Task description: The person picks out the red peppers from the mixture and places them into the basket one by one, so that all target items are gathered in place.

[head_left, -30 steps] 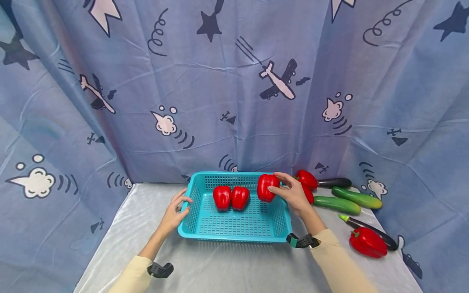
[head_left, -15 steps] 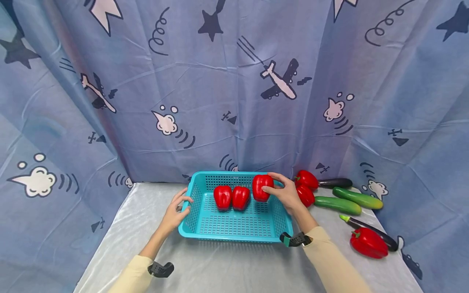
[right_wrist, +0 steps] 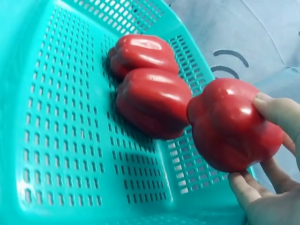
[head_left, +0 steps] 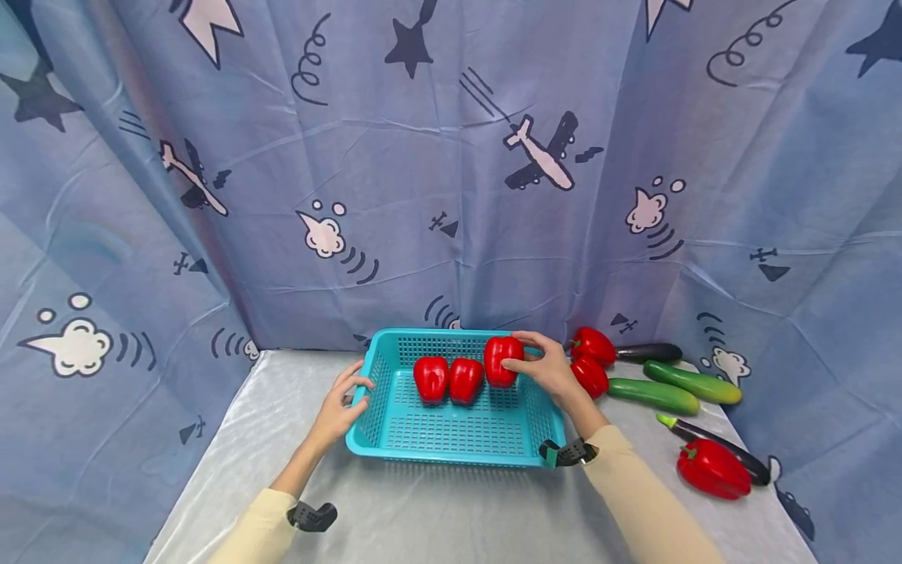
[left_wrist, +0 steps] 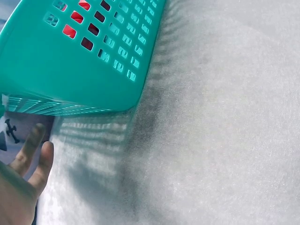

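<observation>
My right hand (head_left: 553,370) holds a red bell pepper (head_left: 503,362) over the right half of the turquoise plastic basket (head_left: 458,457). In the right wrist view the thumb lies on one side of this pepper (right_wrist: 229,129) and the fingertips are under it. Beside it, two more red bell peppers, a left one (head_left: 431,379) and a right one (head_left: 465,381), lie side by side in the basket. At the basket's left rim is my left hand (head_left: 338,409), its index finger and thumb bent over the edge. Two of its fingers (left_wrist: 43,164) show outside the basket wall in the left wrist view.
To the right of the basket lie two red bell peppers (head_left: 592,346), a dark eggplant (head_left: 648,352) and two green cucumber-like vegetables (head_left: 651,395). Nearer the front right are another red bell pepper (head_left: 713,468) and a long eggplant (head_left: 733,450). A blue patterned curtain (head_left: 395,196) hangs behind the table.
My right hand has moved left with its pepper, coming close beside the two peppers in the basket. My left hand has stayed at the left rim.
</observation>
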The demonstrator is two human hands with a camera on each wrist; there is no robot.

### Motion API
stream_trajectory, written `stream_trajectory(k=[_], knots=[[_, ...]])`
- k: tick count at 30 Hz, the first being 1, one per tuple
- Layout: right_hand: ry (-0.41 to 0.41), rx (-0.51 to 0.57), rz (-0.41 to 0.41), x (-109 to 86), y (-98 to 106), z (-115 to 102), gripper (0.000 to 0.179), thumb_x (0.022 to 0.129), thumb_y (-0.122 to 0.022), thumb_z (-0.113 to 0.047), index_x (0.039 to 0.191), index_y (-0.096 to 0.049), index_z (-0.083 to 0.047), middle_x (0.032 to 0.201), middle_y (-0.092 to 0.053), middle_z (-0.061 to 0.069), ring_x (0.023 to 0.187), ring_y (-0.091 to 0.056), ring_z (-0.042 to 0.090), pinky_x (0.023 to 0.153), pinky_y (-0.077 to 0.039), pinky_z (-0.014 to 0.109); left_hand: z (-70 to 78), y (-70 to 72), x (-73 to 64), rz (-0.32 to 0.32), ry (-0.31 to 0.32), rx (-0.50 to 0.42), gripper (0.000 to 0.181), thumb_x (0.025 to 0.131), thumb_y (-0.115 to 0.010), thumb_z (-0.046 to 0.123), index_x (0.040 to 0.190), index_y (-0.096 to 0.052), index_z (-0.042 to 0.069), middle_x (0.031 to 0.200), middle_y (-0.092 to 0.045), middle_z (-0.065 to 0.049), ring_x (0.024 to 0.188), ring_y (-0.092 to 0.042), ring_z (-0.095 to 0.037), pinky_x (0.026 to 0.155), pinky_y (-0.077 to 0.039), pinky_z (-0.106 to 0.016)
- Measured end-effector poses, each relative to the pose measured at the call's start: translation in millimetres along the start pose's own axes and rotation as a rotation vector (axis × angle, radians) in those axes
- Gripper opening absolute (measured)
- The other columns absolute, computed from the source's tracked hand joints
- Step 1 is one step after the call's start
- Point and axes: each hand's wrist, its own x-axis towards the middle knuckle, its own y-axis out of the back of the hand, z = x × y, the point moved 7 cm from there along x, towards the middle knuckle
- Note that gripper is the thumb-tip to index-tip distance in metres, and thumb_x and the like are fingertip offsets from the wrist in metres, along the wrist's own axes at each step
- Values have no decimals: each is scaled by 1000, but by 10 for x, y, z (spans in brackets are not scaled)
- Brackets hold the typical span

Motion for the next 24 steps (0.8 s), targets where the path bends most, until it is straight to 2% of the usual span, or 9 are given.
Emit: stream_trajectory(k=[9, 17, 24], knots=[[25, -54, -65, 67, 12, 17, 57, 86, -83, -10, 137, -58, 0, 138, -53, 25, 120, -56, 48, 91, -53, 52, -19, -2, 0, -3, 12, -6, 21, 90, -60, -16, 105, -65, -3, 154, -30, -35, 136, -37, -54, 88, -48, -59], [9, -125, -50, 119, -40, 63, 56, 85, -82, -4, 135, -58, 2, 135, -53, 29, 117, -57, 50, 89, -53, 52, -8, -3, 2, -7, 2, -6, 21, 90, -60, -17, 105, -66, -3, 153, -30, -37, 135, -38, -54, 86, -49, -55], [11, -169, -37, 136, -76, 29, 55, 83, -82, -1, 132, -59, 4, 133, -54, 30, 115, -59, 51, 90, -52, 54, 4, -6, 8, -5, 3, 5, 21, 90, -60, -17, 105, -65, -3, 153, -31, -37, 134, -38, -55, 86, -49, -57]])
